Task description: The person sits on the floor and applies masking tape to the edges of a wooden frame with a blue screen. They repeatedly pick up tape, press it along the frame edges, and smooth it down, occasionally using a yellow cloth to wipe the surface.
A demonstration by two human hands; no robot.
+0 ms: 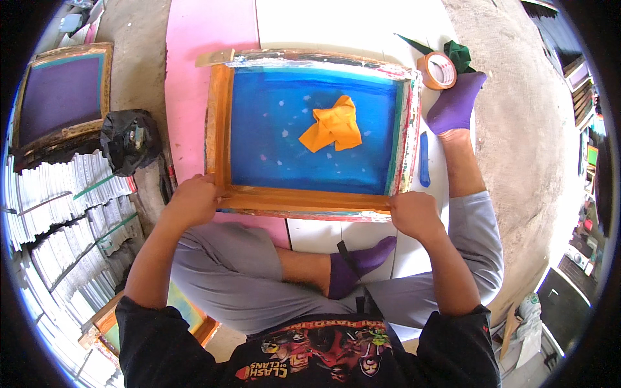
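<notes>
- Closing the right hand [415, 213] into a loose fist at the near right corner of the screen-printing frame [409, 132], apparently pinching the end of the brown tape strip [304, 198] between thumb and forefinger.
- Curling the left hand [195, 199] at the near left corner; cannot tell whether gripping the strip or only pressing down, with fingertips partly hidden.
- Spanning the frame's near rail between both hands, probably so as to hold the strip straight and steady the wood.
- Resting the crumpled orange cloth [336, 126] on the blue mesh [259, 132], beyond and left of the right hand, likely for easy reach.
- Leaving the blue cutter [424, 160] just beyond the right hand and the brown tape roll [432, 72] farther out, presumably within reach yet outside the frame.
- Reaching both forearms forward, spread wide, elbows bent, knuckles up, wrists low.
</notes>
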